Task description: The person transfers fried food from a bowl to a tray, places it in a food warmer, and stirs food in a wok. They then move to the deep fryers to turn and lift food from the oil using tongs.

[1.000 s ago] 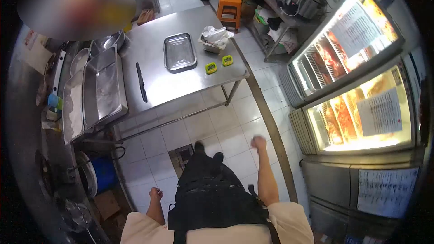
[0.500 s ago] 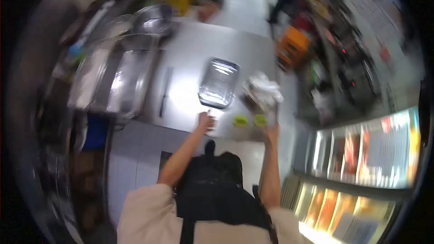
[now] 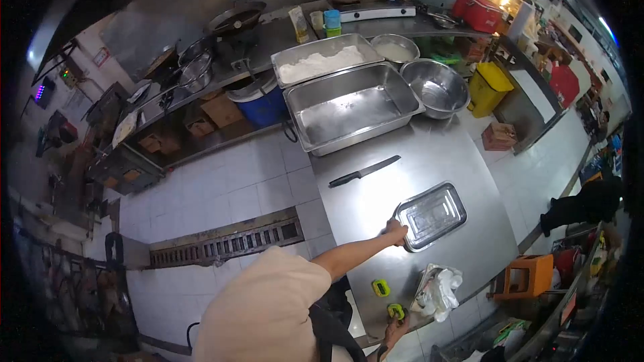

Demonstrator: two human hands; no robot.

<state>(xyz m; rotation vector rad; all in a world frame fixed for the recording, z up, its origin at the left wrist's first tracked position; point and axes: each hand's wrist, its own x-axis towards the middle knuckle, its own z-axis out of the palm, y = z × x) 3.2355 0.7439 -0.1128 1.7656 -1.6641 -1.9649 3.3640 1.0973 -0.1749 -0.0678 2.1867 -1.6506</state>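
My left hand is closed at the near left rim of a shallow rectangular tray, which lies shiny on the steel table. At the table's front edge, my right hand has its fingers at the lower end of a small yellow-green timer. A second timer of the same colour lies just beyond it. Next to the right hand stands a small container with a crumpled white plastic bag. A knife with a dark handle rests farther back on the table.
A deep steel pan, a pan of white powder and a steel bowl stand at the table's back. Beyond is a stove counter. An orange stool and a yellow bin flank the table.
My view has swung left and sharpened, bringing the stove counter and floor drain into sight. My left hand is now at the tray's rim; the right hand remains beside the timers.
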